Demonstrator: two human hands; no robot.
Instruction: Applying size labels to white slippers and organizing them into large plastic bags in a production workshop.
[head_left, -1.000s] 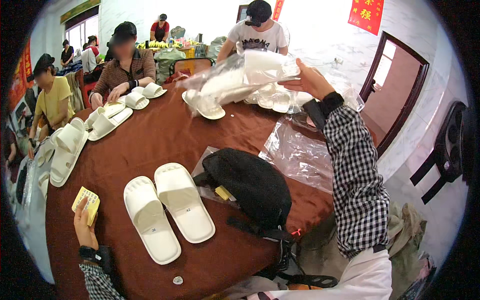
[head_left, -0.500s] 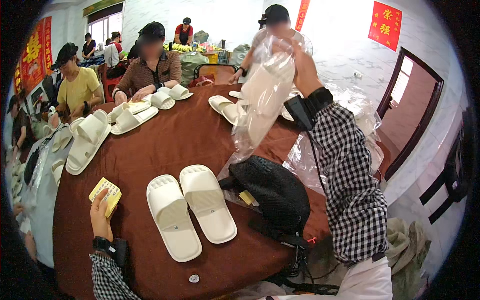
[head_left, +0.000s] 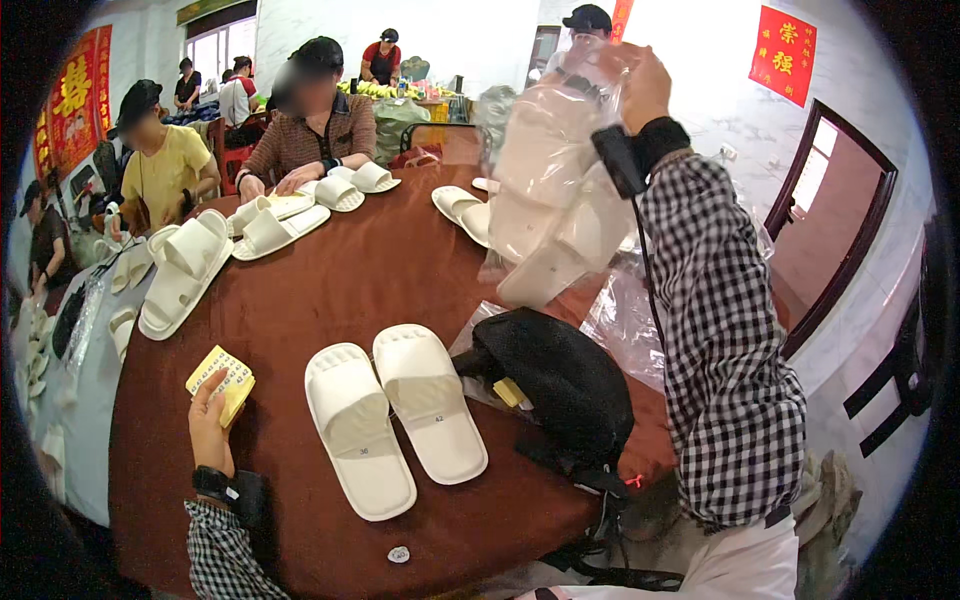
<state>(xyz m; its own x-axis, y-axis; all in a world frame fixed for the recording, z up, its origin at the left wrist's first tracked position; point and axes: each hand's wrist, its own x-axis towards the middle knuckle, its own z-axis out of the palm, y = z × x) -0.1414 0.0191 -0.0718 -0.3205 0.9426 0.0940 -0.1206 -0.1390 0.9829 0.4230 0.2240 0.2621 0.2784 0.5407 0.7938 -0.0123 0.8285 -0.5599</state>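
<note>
My right hand (head_left: 645, 92) is raised over the far right of the table, its fingers closed on the top of a clear plastic bag (head_left: 508, 125). Cream slippers (head_left: 545, 190) show through the film as the bag hangs. Low on the left, my left hand (head_left: 207, 430) grips a small stack of yellow sticker sheets (head_left: 228, 372). Between my hands, a pair of cream slippers, one on the left (head_left: 378, 478) and one on the right (head_left: 445, 430), lies side by side with the toe ends pointing away. Small printed marks show on their insoles.
A black mesh bag (head_left: 565, 385) sits right of the pair on the brown tablecloth (head_left: 290, 300). More slippers (head_left: 190, 270) line the far left edge. Loose clear film (head_left: 625, 325) lies at right, a round white sticker (head_left: 399, 554) in front. Several people work around the table and behind it.
My right hand has risen slightly to the right. The bag has swung round, showing its broad side and more of the slippers inside. My left hand still holds the sticker sheets.
</note>
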